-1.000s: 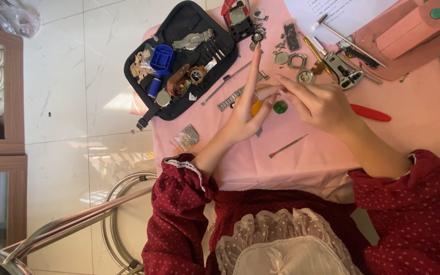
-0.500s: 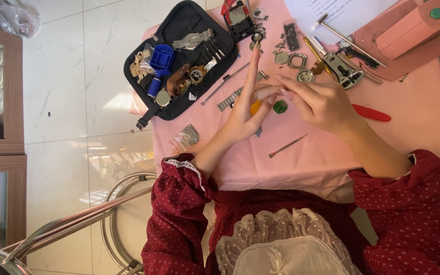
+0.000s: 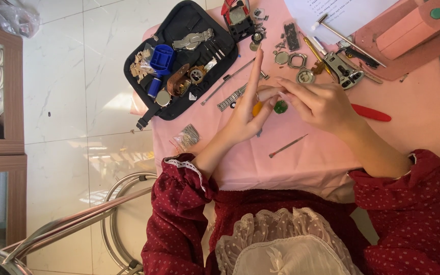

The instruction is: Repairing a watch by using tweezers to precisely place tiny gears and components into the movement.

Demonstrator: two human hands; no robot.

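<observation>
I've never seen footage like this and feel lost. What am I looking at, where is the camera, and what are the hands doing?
The camera sits on a person's head, looking straight down at their lap and a small table with a pink cloth. The left hand and right hand meet at the middle, fingertips pinching something too small to identify, above an orange piece and a green piece. Around them lie an open black tool case, a loose metal watch band, round watch parts, a thin pick and a red-handled tool.
</observation>
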